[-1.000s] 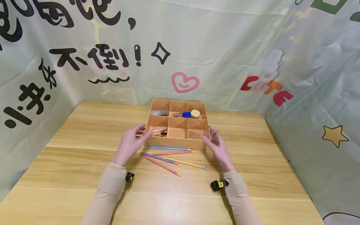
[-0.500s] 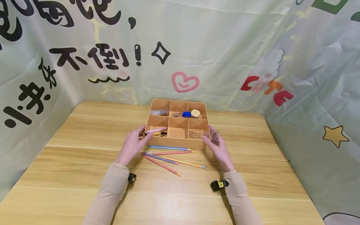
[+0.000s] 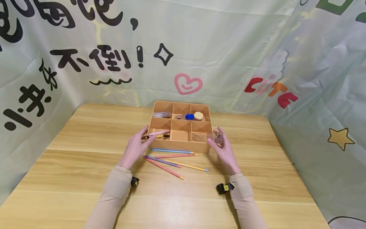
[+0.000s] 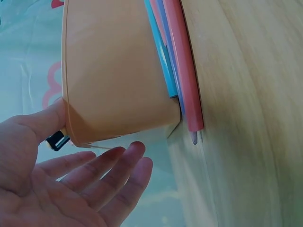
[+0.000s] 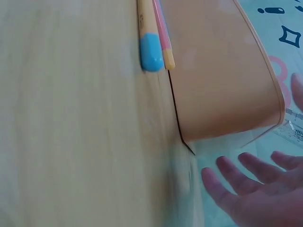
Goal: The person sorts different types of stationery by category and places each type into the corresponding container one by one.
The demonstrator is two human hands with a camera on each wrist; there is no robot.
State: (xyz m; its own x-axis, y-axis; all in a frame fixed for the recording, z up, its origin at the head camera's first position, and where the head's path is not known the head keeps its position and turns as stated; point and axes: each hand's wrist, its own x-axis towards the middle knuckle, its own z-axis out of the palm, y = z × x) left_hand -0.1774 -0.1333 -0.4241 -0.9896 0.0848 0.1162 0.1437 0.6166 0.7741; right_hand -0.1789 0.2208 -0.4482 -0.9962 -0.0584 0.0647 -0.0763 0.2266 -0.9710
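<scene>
Standing on the table [image 3: 183,203], the divided box [image 3: 180,146] lay between the left hand [image 3: 133,147] and right hand [image 3: 225,150], behind loose pencils [image 3: 186,165]. Both hands' fingers were spread beside its end walls, thumbs at the front corners; contact could not be confirmed.

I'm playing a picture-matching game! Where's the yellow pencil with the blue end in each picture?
Head: the yellow pencil lies below the picture's middle, in front of the tan box.
Left wrist: I can't see it in this one.
Right wrist: at the top, near the middle, with its blue end pointing down.
Shared landmark: the box's plain front wall, which shows in all three pictures.
</scene>
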